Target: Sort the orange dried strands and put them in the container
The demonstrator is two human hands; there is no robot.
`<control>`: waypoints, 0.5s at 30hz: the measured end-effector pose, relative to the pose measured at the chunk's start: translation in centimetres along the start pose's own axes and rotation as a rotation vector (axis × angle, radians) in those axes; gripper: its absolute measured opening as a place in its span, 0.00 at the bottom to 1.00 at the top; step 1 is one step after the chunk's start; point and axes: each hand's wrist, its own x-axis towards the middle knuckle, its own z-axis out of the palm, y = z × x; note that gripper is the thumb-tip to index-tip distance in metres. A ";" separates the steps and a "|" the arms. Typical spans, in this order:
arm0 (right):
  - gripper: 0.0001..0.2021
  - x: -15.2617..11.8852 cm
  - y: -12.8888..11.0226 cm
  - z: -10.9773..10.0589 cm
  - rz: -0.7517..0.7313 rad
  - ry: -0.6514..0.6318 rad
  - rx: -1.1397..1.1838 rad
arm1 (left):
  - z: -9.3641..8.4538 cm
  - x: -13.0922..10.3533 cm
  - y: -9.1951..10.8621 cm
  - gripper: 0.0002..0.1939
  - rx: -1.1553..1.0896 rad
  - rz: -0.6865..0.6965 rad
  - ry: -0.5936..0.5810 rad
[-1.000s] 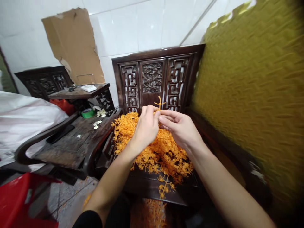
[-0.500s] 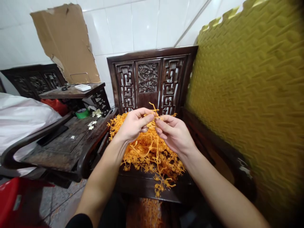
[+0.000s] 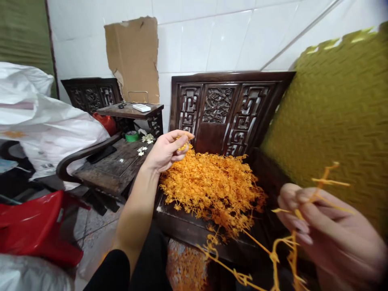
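My right hand [image 3: 324, 226] is at the lower right, thumb and fingers pinching a thin, branching orange plastic stem [image 3: 275, 262]. Bare forked ends stick up above the fingers, and the strand hangs below them out of the frame. My left hand [image 3: 169, 151] is over the back left of a heap of orange artificial flower sprigs [image 3: 212, 186]. Its fingers are closed, with a bit of orange at the tips; whether that is held or part of the heap behind is unclear. The heap lies on the seat of a dark carved wooden chair [image 3: 233, 76].
To the left are a worn wooden seat [image 3: 106, 171] with green tape [image 3: 131, 136] and pale flower pieces [image 3: 142, 150], white sacks [image 3: 60, 117] and a red plastic stool [image 3: 39, 226]. A yellow-green foam mat [image 3: 333, 113] stands at the right. Cardboard [image 3: 136, 60] leans on the tiled wall.
My hands, together over the heap before, are now far apart. The right hand has moved right and toward me with the orange stem, pulling it off the heap. The view has turned left.
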 end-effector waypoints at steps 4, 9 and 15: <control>0.13 -2.1 -0.9 2.9 0.096 0.021 0.100 | 2.6 -4.7 1.3 0.14 -0.049 0.006 -0.082; 0.13 -4.9 -2.1 3.9 0.085 0.040 0.048 | 2.6 -10.8 2.4 0.16 0.037 -0.041 -0.045; 0.14 -7.0 -1.1 3.8 0.061 -0.314 -0.247 | 4.5 -16.5 4.5 0.22 0.509 -0.012 0.061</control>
